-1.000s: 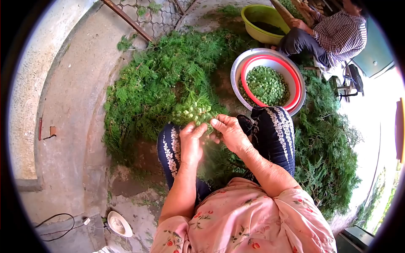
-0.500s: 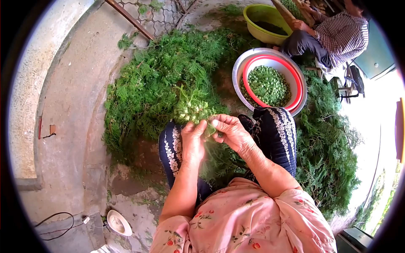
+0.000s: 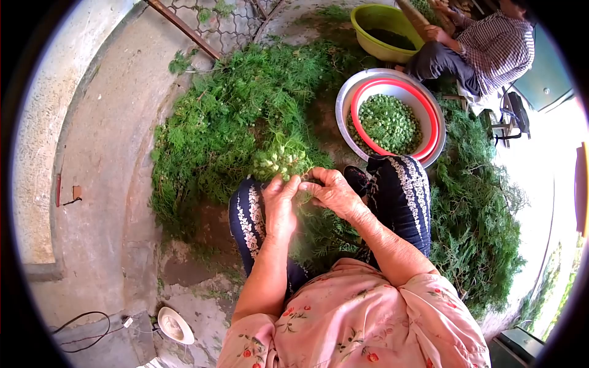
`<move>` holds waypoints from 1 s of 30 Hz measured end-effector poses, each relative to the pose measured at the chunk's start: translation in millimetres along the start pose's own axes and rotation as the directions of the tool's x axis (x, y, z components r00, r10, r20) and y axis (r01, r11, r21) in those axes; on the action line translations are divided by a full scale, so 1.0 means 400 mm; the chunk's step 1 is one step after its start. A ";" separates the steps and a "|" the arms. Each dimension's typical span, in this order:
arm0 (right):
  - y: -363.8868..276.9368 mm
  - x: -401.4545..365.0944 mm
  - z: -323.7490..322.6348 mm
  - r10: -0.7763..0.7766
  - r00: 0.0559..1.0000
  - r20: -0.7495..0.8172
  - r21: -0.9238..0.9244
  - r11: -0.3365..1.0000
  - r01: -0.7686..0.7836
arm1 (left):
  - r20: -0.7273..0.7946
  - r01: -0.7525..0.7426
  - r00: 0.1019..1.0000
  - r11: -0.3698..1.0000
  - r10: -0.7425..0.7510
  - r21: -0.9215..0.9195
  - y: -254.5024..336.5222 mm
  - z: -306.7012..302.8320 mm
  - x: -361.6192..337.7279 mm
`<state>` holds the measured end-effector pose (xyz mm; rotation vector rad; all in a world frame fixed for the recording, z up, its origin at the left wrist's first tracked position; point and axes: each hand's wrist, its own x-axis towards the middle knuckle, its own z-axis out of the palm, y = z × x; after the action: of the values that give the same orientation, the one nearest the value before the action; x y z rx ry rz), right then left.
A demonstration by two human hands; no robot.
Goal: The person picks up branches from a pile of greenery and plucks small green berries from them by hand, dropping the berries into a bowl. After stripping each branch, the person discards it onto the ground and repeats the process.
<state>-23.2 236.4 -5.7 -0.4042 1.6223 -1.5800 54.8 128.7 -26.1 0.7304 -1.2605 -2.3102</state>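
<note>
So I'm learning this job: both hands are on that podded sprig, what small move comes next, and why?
Probably pinch a pod off with the right hand while the left hand steadies the sprig: pods cluster on it, and the red-rimmed bowl holds loose ones.

A broad heap of feathery green branches (image 3: 239, 104) covers the concrete ground (image 3: 98, 159), and more of it (image 3: 475, 227) lies to the right. Between the two heaps a red-rimmed bowl (image 3: 434, 132) of green pods (image 3: 388, 122) sits inside a metal basin (image 3: 341, 104). Beyond it stands a yellow-green tub (image 3: 359, 24), just beside a seated person in a checked shirt (image 3: 500, 52). A white dish (image 3: 175, 325) and a black cable (image 3: 80, 331) lie at lower left.
</note>
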 end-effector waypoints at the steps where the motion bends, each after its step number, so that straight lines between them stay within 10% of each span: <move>1: 0.001 0.001 -0.005 -0.002 1.000 0.011 -0.070 0.998 0.003 | -0.006 0.003 1.000 1.000 -0.003 -0.001 0.000 0.001 0.000; 11: 0.064 0.000 -0.011 -0.033 0.962 0.270 0.641 0.752 -0.153 | 0.055 0.217 0.976 0.958 -0.210 -0.185 0.016 -0.029 0.012; 30: 0.064 -0.005 -0.015 0.187 0.936 0.299 0.627 0.700 -0.340 | -0.055 0.218 0.973 0.971 -0.224 -0.097 0.019 -0.013 -0.003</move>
<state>-18.5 246.2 -29.8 0.0597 0.8006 -1.6979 59.9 122.1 -21.5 0.9494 -1.0855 -2.4781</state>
